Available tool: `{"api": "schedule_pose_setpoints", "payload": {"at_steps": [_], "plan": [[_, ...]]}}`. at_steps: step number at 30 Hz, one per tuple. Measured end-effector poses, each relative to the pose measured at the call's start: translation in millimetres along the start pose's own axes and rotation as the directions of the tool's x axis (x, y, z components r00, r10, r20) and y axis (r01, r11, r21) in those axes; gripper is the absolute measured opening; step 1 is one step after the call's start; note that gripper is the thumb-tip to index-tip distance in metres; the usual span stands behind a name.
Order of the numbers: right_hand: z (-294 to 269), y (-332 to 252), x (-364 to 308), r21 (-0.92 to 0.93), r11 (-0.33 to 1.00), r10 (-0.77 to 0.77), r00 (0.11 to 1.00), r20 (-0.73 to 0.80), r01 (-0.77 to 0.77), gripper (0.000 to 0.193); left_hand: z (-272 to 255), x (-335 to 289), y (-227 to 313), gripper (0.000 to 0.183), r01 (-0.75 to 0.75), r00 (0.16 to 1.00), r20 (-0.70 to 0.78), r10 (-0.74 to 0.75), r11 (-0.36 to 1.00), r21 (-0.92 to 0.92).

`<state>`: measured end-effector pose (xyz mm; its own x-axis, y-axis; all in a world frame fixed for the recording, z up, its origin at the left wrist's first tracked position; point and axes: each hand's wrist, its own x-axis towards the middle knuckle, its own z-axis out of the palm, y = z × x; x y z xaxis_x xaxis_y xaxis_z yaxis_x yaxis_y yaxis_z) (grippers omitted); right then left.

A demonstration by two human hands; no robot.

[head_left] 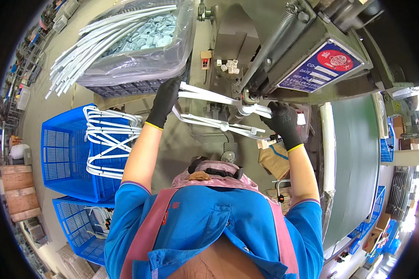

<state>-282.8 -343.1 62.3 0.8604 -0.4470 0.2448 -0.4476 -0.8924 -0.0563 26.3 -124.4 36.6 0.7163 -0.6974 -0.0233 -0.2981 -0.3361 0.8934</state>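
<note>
A white metal tube frame point(207, 96) spans the gap between my hands, its crossed tubes meeting under the tool head point(250, 97) of a grey machine. My left hand point(166, 101), in a black glove with a yellow cuff edge, is closed round the frame's left end. At the right end, my right hand point(283, 123), gloved the same way, grips the tubes just beside the tool head. A lower pair of joined white tubes point(223, 125) hangs nearer to me. My fingertips are partly hidden by the gloves and tubes.
A plastic-lined crate point(139, 74) at far left holds grey discs point(146, 35) and long white tubes point(93, 44). Blue baskets point(63, 153) stand at left, with white bent frames point(109, 139) on one. The machine's labelled housing point(321, 65) and a green surface point(354, 167) flank the right.
</note>
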Motion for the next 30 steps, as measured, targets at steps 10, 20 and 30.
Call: {"api": "schedule_pose_setpoints", "payload": {"at_steps": [10,20,30], "plan": [[-52.1,-11.6,-46.2,0.005,0.999,-0.040,0.985,0.165,0.040,0.038,-5.0,-46.1,37.4,0.025,-0.067,0.998,-0.018,0.065,0.951,-0.303],[-64.6,-16.9,-160.1,0.272,0.949,0.083,0.961,0.264,-0.157,0.034,82.1,-62.9,78.6,0.029,-0.206,0.906,0.311,0.288,0.940,-0.271],[-68.7,12.8,-161.9,0.247,0.956,0.120,0.981,0.155,-0.156,0.035,132.3,-43.7,91.8,0.028,-0.109,0.942,0.256,0.216,0.921,-0.375]]}}
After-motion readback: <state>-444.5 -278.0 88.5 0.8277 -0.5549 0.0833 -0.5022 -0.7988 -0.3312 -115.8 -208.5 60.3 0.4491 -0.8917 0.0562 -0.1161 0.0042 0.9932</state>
